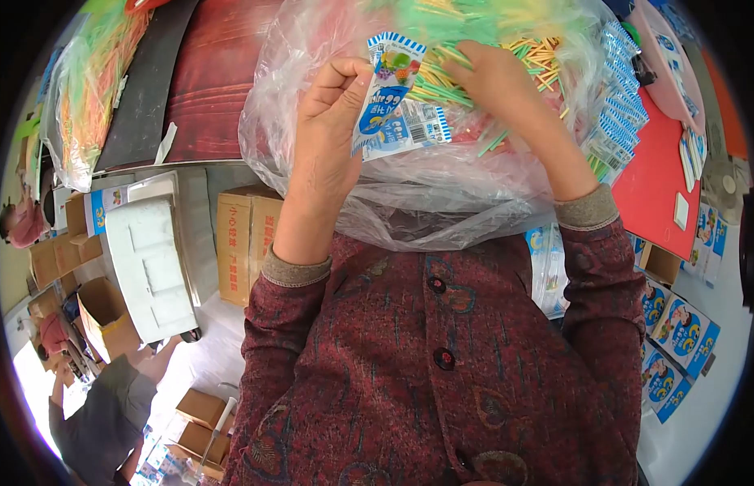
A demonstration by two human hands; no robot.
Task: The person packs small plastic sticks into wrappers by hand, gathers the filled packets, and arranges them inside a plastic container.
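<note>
My left hand [332,121] pinches a small blue-and-white printed sachet [393,73] between thumb and fingers, its striped end pointing up. Just below it is a second sachet [408,130] with a barcode; whether my hand also grips this one I cannot tell. My right hand [498,85] is over a pile of thin yellow and green sticks [539,61], its fingers drawn together among them. What those fingertips hold is too small to make out. The sticks lie in a large clear plastic bag [272,105] spread open on the table.
Striped sachets [616,121] are stacked along the right, beside a pink basin [673,65] on a red surface [656,182]. At the left lies another bag of coloured sticks [93,97]. Cartons [235,243] and a white box [154,267] stand below. Other people are in the background.
</note>
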